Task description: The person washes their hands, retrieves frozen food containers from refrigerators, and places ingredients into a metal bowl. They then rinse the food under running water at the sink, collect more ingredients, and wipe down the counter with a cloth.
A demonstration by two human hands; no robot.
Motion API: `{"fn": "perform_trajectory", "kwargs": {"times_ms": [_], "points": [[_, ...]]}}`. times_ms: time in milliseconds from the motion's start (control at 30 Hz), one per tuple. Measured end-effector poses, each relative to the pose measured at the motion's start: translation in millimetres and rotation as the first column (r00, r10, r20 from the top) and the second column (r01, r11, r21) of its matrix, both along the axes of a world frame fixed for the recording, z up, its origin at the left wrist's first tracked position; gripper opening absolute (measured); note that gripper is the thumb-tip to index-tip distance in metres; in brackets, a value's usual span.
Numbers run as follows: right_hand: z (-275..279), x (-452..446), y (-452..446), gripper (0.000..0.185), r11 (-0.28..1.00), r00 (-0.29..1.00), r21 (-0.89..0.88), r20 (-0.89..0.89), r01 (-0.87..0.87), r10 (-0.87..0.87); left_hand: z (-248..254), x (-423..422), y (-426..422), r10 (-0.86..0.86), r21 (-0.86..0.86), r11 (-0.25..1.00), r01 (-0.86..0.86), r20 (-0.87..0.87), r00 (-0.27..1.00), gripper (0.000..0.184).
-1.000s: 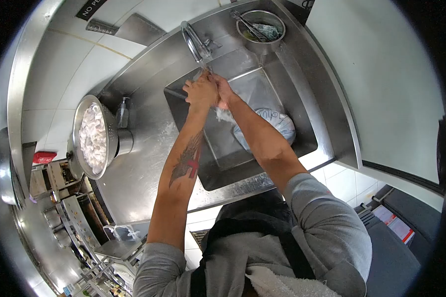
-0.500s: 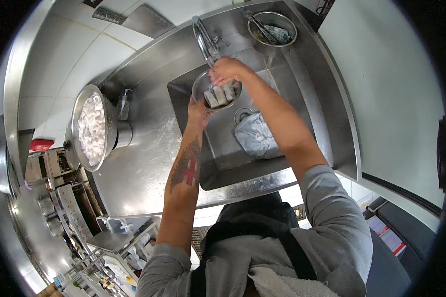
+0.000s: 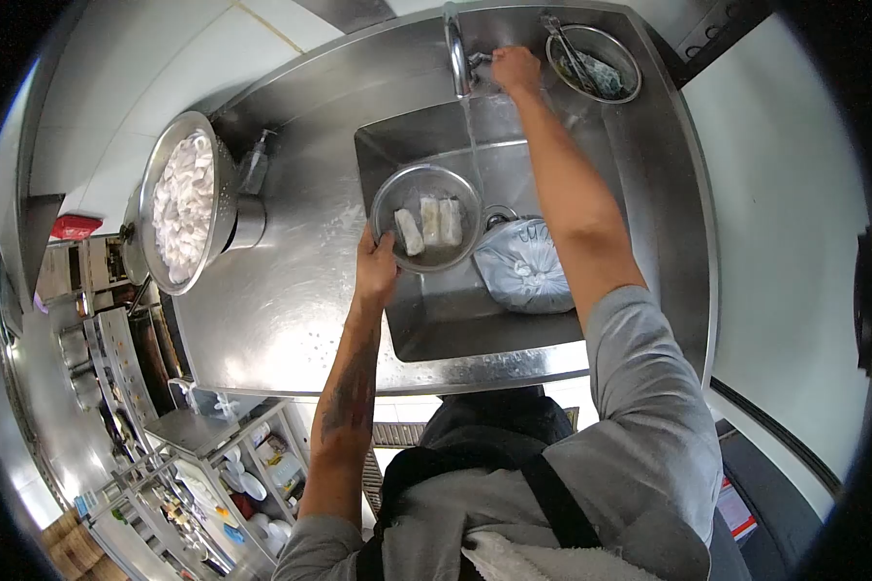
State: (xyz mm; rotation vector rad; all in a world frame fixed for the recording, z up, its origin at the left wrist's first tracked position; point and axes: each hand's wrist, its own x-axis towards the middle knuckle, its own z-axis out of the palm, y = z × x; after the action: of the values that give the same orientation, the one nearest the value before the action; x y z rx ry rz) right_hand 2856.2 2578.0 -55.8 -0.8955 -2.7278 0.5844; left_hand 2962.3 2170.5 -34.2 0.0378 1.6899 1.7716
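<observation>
- Bowl, round, with a shiny rim [image 3: 471, 184], is held over the 9 o'clock side of the rectangular stainless-steel sink basin [image 3: 441, 334]; all clock directions below are taken from the bowl's centre, with 12 o'clock at the top of the view.
- Three whitish, roll-shaped pieces [image 3: 430, 222] are contained in the bowl, the leftmost tilted.
- Bowl rim is gripped at 8 o'clock by the left hand [image 3: 376, 268]; the thumb is laid at the rim, and the other fingers are largely hidden.
- Right hand [image 3: 516, 70] is positioned at 1 o'clock, fingers curled narrow at the small metal tap lever [image 3: 479, 60]; exact finger contact cannot be determined.
- Curved chrome faucet [image 3: 457, 56] is mounted at 12 o'clock; a thin water stream [image 3: 471, 136] is discharged toward the bowl's 1 o'clock edge.
- Knotted, pale translucent plastic bag [image 3: 525, 271] is seated in the basin at 4 o'clock.
- Perforated metal colander [image 3: 225, 198], filled with white pieces [image 3: 184, 208], is located at 9 o'clock, with a clear pump bottle [image 3: 255, 168] just beside it.
- Round steel container [image 3: 633, 79] is placed between 1 and 2 o'clock; metal tongs [image 3: 574, 58] are rested inside.
</observation>
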Motion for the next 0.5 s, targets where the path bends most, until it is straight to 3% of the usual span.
{"fn": "perform_trajectory", "kwargs": {"times_ms": [67,100,167,233,267,300,333,367,400,433,467,500], "points": [[-28.1,3.8,6.2,0.028,0.985,0.987,-0.161,-0.131,0.068,-0.09,12.4,13.1,-3.9,0.134,0.048,0.989,-0.138,0.08,0.988,0.041],[-22.3,7.2,6.2,0.028,0.985,0.987,-0.157,-0.133,0.066,-0.087,13.6,15.0,-7.1,0.135,0.053,0.989,-0.14,0.079,0.988,0.041],[-1.0,23.0,-8.5,0.024,0.995,0.994,0.058,-0.068,0.086,-0.082,15.2,23.7,-17.7,0.148,0.093,0.983,-0.156,0.088,0.985,0.04],[15.0,58.1,-49.1,0.02,0.97,0.905,0.152,-0.409,0.191,-0.114,5.0,31.8,-32.8,0.141,0.157,0.976,-0.149,0.063,0.988,0.042],[39.3,89.4,-80.7,0.018,0.997,0.914,-0.075,-0.403,0.009,-0.038,-2.6,33.2,-38.6,0.125,0.217,0.968,-0.128,0.03,0.992,0.044],[62.5,123.1,-128.2,0.017,0.926,0.929,-0.371,-0.362,-0.076,-0.069,-11.0,33.5,-42.7,0.141,0.229,0.963,-0.143,0.024,0.99,0.044],[31.5,143.7,-165.2,0.021,0.876,0.922,-0.421,-0.381,-0.234,0.063,-20.6,35.6,-45.3,0.126,0.152,0.983,-0.105,-0.135,0.983,0.047],[43.9,173.6,-209.6,0.032,0.807,0.942,-0.493,-0.248,-0.325,0.228,-24.3,40.8,-46.8,0.098,0.064,0.994,-0.083,-0.286,0.953,0.049],[30.5,188.7,-249.9,0.045,0.829,0.909,-0.38,-0.238,-0.411,0.341,-7.6,48.9,-44.6,0.064,-0.033,0.996,-0.088,-0.44,0.896,0.053],[9.2,201.1,-279.9,0.051,0.864,0.907,-0.308,-0.271,-0.399,0.322,-14.7,54.6,-49.1,0.089,0.023,0.996,-0.087,-0.424,0.901,0.054],[-10.0,207.4,-308.5,0.057,0.891,0.897,-0.233,-0.315,-0.389,0.309,10.2,66.0,-44.2,0.038,-0.164,0.977,-0.136,-0.497,0.867,0.053],[-23.6,218.4,-322.3,0.059,0.828,0.908,-0.415,-0.341,-0.377,0.243,11.4,73.0,-46.4,-0.094,-0.295,0.95,-0.098,-0.572,0.815,0.049]]}}
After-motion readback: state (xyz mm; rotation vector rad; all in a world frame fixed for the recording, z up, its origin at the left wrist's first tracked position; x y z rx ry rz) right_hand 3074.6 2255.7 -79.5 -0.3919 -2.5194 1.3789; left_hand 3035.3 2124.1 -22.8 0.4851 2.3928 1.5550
